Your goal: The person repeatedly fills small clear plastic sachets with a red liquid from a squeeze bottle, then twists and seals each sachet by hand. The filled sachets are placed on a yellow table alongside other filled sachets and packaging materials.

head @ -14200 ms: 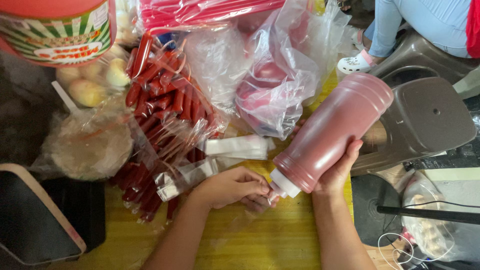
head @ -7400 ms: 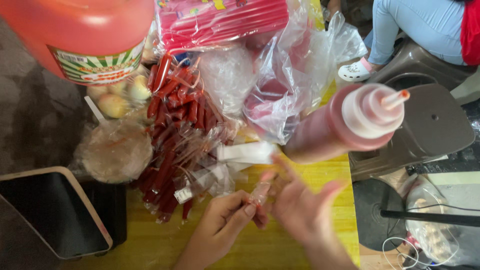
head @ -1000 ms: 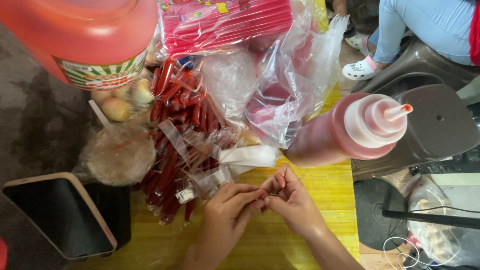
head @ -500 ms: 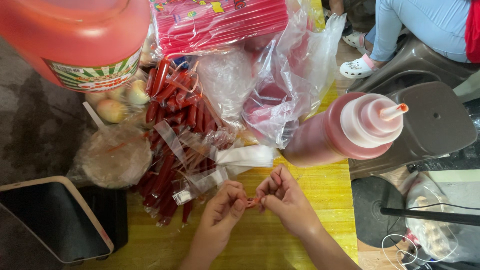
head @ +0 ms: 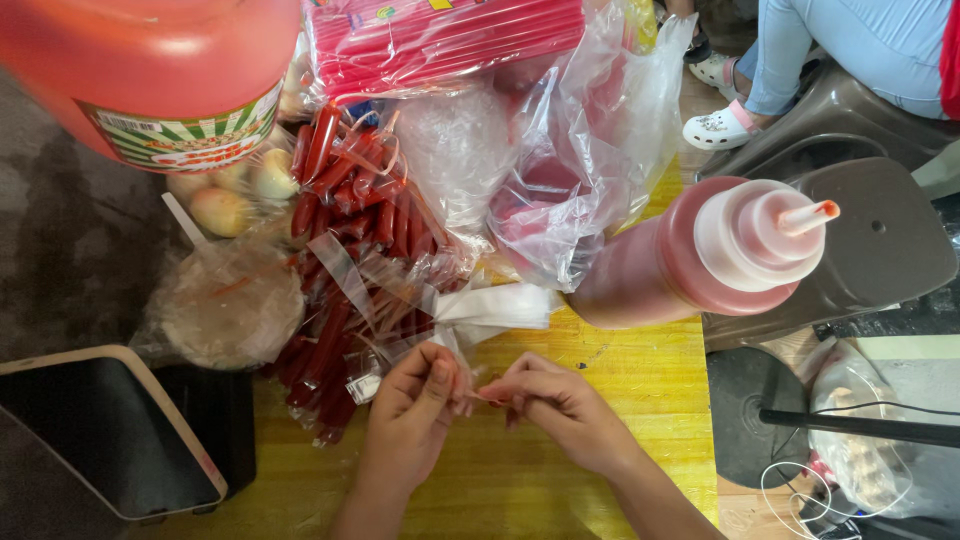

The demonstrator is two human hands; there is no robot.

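Observation:
My left hand (head: 415, 410) and my right hand (head: 555, 405) meet over the yellow wooden table (head: 600, 480), fingertips pinched together on a small thin plastic sachet of red sauce (head: 478, 392). Just above my left hand lies a pile of filled red sauce sachets (head: 345, 240) in clear wrap. A big squeeze bottle of red sauce (head: 700, 255) with a white nozzle cap stands to the right of my hands. A roll of clear thin bags (head: 495, 305) lies between the pile and the bottle.
A large red jar (head: 160, 70) looms at top left, a pack of pink straws (head: 450, 35) at top. Crumpled plastic bags (head: 580, 160), a covered bowl (head: 225, 305) and a dark phone (head: 95, 440) lie around. A seated person's legs (head: 850, 50) and brown stools (head: 860, 220) are at right.
Long ago my right hand held the squeeze bottle tipped toward the sachet; it now stands upright on the table. Over the last second both hands stay pinched on the sachet, shifting slightly.

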